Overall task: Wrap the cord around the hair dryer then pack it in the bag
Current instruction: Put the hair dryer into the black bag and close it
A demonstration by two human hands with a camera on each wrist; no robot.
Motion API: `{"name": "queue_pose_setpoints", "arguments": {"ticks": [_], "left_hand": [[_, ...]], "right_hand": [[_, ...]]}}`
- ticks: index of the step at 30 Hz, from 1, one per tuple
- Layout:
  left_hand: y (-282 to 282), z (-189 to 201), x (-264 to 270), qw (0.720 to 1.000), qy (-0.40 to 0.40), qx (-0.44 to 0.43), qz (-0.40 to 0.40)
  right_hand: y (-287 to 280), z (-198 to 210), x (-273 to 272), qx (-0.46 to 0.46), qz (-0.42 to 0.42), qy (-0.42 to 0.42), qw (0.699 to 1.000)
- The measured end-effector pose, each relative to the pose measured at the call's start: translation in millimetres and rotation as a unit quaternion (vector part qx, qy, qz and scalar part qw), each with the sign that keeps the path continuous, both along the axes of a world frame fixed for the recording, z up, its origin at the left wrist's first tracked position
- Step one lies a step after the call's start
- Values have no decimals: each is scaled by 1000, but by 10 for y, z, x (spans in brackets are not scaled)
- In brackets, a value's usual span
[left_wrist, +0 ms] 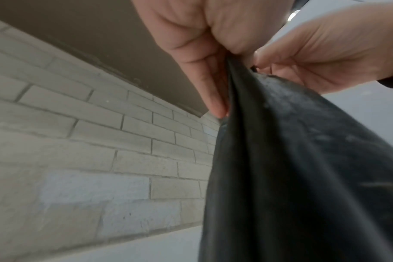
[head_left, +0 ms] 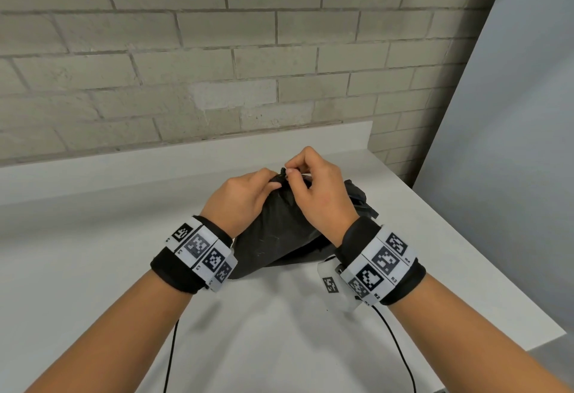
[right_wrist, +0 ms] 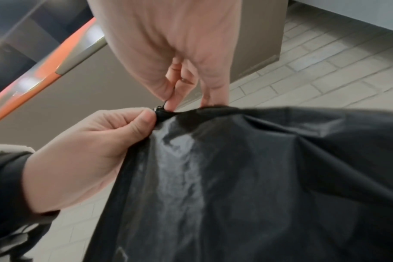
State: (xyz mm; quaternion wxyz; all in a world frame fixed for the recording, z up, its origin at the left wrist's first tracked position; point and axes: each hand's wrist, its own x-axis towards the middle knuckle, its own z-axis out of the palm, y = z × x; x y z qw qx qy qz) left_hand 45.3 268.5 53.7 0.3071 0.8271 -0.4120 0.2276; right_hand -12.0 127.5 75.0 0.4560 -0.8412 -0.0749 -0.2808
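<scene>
A black fabric bag (head_left: 279,234) stands bulging on the white counter (head_left: 93,237), its top edge lifted. My left hand (head_left: 245,193) pinches the bag's top corner between thumb and fingers; the same hand (right_wrist: 96,141) shows in the right wrist view. My right hand (head_left: 313,181) pinches the small zipper pull (head_left: 283,171) at that corner, thumb and forefinger closed on the pull (right_wrist: 163,106). The bag's cloth (left_wrist: 303,177) fills the left wrist view under my left fingers (left_wrist: 204,85). The hair dryer and its cord are hidden; no part of them shows.
A brick wall (head_left: 217,50) rises behind the counter's low white backsplash (head_left: 186,153). The counter's right edge (head_left: 466,237) runs diagonally beside a grey panel (head_left: 512,144). Thin black cables (head_left: 400,349) trail from both wrist bands toward me.
</scene>
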Motion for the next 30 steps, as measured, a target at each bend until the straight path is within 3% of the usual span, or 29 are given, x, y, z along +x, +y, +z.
{"name": "queue_pose_setpoints", "arguments": {"ticks": [2, 6, 9, 13, 15, 20, 25, 28, 30], "left_hand": [[39, -21, 36, 998, 37, -53, -9], [133, -26, 111, 988, 48, -137, 50], [241, -44, 174, 981, 75, -157, 82], [337, -78, 262, 974, 134, -170, 65], [305, -115, 268, 981, 125, -141, 41], [237, -155, 249, 963, 189, -187, 34], [253, -155, 178, 970, 191, -150, -11], [234, -177, 179, 980, 171, -100, 15], [225, -172, 187, 982, 165, -95, 16]], "right_hand": [[-25, 50, 7, -27, -20, -11, 999], [-358, 54, 120, -39, -114, -15, 993], [-838, -134, 172, -57, -214, 65, 973], [-1477, -394, 92, -138, -336, 222, 905], [-1578, -466, 69, -185, -336, 224, 896], [-1569, -553, 54, -132, -205, 232, 942], [-1508, -754, 100, -264, -147, 341, 890], [-1530, -806, 156, -173, -147, 271, 936], [-1563, -800, 179, -136, -135, 251, 949]]}}
